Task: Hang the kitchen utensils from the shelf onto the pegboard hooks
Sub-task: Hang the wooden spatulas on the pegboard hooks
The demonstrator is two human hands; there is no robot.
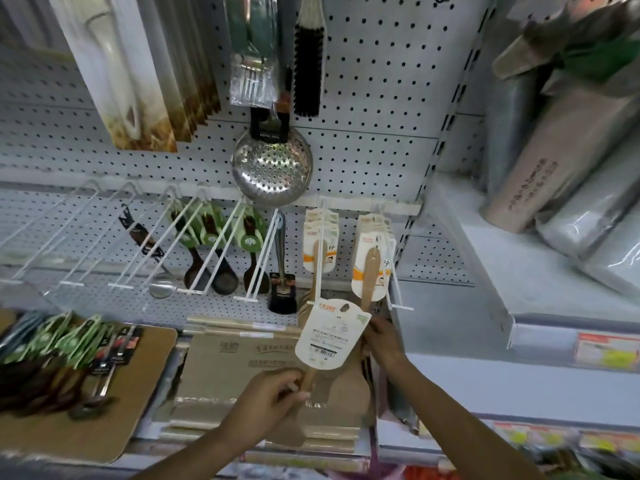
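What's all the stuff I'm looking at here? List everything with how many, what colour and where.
wooden spatula with card: one, tan with white card, held in front of the hooks
carded spatulas: two bunches, white and orange cards, on the right-hand hooks
dark spoons: three, brown with green tags, on the middle hooks
skimmer: one, silver, hanging on the pegboard above
brush: one, black bristles, hanging at the top
pegboard: one, white, back wall
utensil pile: several, green-tagged and dark, on a board at left
cardboard boxes: stacked, tan, on the shelf below
left hand: holds the spatula's handle
right hand: holds the card's edge
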